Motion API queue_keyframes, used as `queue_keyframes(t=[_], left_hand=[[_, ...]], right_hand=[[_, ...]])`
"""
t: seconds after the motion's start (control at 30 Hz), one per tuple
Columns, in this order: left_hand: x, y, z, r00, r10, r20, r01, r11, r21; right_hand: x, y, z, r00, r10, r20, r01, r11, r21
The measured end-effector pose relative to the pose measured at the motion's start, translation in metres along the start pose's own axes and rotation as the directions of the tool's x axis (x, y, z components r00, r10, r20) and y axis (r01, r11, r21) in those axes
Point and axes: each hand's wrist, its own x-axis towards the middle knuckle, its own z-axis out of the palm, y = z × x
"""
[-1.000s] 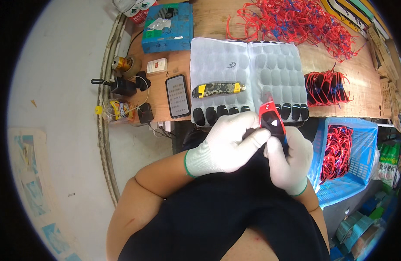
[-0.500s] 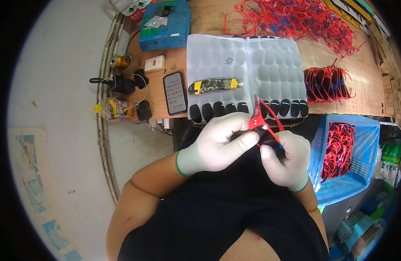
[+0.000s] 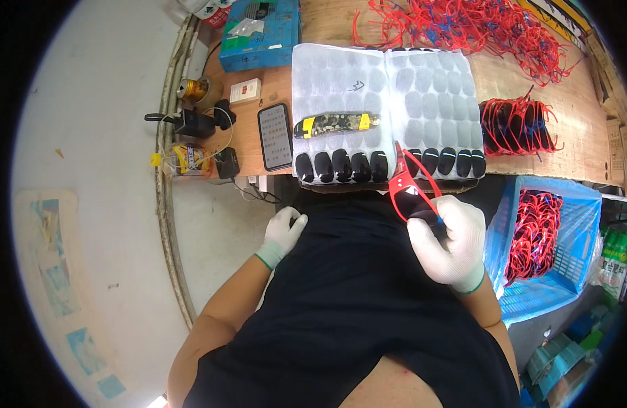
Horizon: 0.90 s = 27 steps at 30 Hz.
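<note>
In my right hand is a pair of red-framed sunglasses with dark lenses, gripped between thumb and fingers at one side. One red temple slants up from the frame, over the front edge of a padded white sheet. My left hand, in a white glove like the other, is low at the left of my lap; its thumb stands apart from loosely bent fingers, partly hidden, and no object shows in it. Dark lenses line the near edge of the white sheet. A yellow-and-camouflage utility knife lies across it.
A phone, a small white box and a blue box are left of the sheet. Red frames heap at the back right; a bundled row sits nearer. More frames fill a blue crate at my right.
My left hand has left the sunglasses and moved left and down beside my lap. My right hand still holds the sunglasses in nearly the same place. The view has shifted slightly.
</note>
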Motion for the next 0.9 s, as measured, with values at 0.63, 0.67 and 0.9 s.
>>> queue_keyframes(t=[0.63,0.67,0.9], left_hand=[[0.058,0.283,-0.072,0.577,0.739,0.348,-0.577,0.67,-0.468],[0.069,0.293,-0.074,0.542,0.762,0.354,-0.68,0.645,-0.348],[0.171,0.337,-0.066,0.467,0.763,0.447,-0.848,0.53,-0.02]], right_hand=[[-0.005,0.034,-0.025,0.996,0.085,0.019,-0.086,0.918,0.386],[-0.004,0.041,-0.027,0.996,0.087,0.007,-0.083,0.92,0.383],[0.027,0.094,-0.082,0.98,-0.088,-0.179,0.101,0.993,0.066]])
